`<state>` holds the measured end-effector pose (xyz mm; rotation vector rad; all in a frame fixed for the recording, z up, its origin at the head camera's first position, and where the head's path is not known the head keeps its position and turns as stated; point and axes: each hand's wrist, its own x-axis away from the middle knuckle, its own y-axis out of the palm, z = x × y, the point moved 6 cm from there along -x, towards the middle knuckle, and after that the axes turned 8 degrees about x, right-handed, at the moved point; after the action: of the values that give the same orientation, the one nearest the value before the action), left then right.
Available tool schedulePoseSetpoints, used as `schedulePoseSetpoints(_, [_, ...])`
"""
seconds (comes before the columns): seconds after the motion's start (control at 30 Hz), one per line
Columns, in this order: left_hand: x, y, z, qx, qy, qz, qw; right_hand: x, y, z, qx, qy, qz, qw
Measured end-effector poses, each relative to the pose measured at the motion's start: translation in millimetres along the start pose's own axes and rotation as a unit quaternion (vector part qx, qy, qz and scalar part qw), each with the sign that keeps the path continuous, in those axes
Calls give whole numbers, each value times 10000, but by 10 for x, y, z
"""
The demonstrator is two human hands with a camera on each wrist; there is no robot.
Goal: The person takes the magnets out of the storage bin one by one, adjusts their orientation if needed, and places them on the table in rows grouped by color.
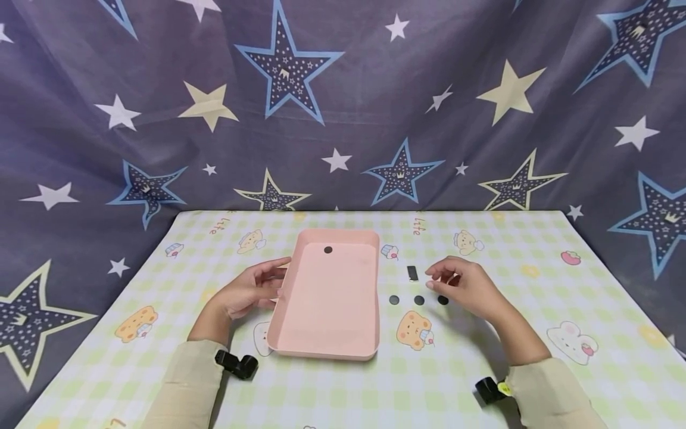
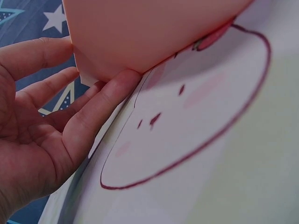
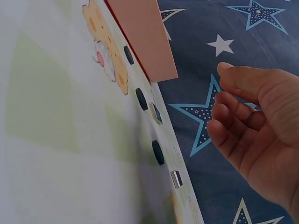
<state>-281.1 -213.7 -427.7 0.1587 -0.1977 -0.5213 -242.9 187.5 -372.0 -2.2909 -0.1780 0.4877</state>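
Observation:
A shallow pink tray (image 1: 329,298) lies on the table, with one dark round disc (image 1: 328,249) near its far end. My left hand (image 1: 254,292) touches the tray's left side; in the left wrist view its thumb (image 2: 124,84) and fingertips meet the outer wall. To the tray's right, three dark discs (image 1: 419,300) form a row. A small dark rectangular piece with a shiny edge (image 1: 412,273) lies behind them. My right hand (image 1: 466,286) hovers beside these pieces, fingers loosely bent and nothing between them. A second shiny-edged piece (image 3: 176,179) shows in the right wrist view.
A checked tablecloth (image 1: 321,393) printed with cartoon animals covers the table. Behind the table's far edge hangs a dark blue curtain (image 1: 364,89) with stars. Each sleeve carries a small black wrist camera (image 1: 236,363).

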Motion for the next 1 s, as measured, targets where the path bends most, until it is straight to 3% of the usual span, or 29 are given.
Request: schedulePoseSetpoints(1.0, [-1,-10,-14,28,-7,44,10000,-393,71,-341,20,-466,-312,9984])
